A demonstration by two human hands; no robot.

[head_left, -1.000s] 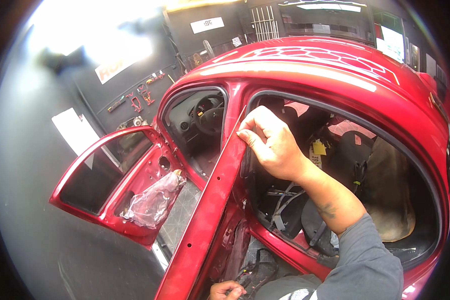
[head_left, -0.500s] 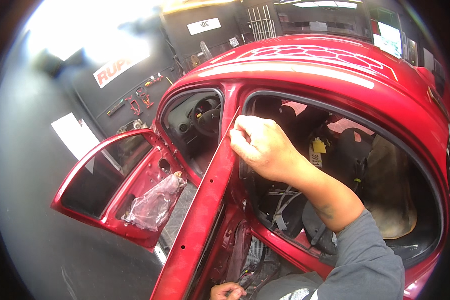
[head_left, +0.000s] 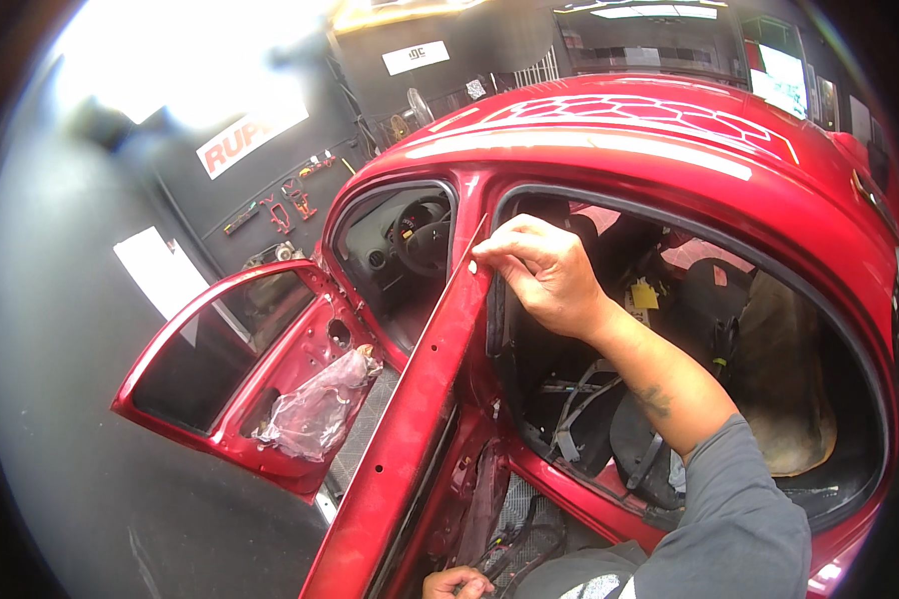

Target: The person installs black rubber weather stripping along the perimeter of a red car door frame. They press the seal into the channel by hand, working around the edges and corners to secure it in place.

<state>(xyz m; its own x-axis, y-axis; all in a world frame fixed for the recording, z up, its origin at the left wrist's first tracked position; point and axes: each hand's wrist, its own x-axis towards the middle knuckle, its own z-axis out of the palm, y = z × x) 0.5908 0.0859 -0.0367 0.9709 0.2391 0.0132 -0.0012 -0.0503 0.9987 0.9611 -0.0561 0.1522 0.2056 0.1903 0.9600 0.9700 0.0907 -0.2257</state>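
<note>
My right hand (head_left: 544, 278) is raised at the upper end of a long, narrow red car-body edge (head_left: 410, 404), which has small round holes along it. Thumb and fingertips are pinched together against that edge, with a small pale spot showing at their tips. Whether it is a thumbnail or a tiny object, I cannot make out. At the bottom edge of the picture, my left hand (head_left: 456, 583) shows only in part, its fingers curled. Whatever it may hold is hidden. Behind the right hand lies the large side opening of the red car (head_left: 629, 165), bordered by a black rubber seal (head_left: 739, 233).
To the left stands an open red door (head_left: 232, 424) with crumpled clear plastic (head_left: 315, 411) on its inner side. Seats and loose cables (head_left: 569, 424) fill the cabin, and a steering wheel (head_left: 425, 235) shows farther forward. Tools (head_left: 295, 200) hang on the dark wall.
My right hand has shifted slightly right and turned, so its pinched fingertips now show. The whole view has moved a little. My left hand looks much the same.
</note>
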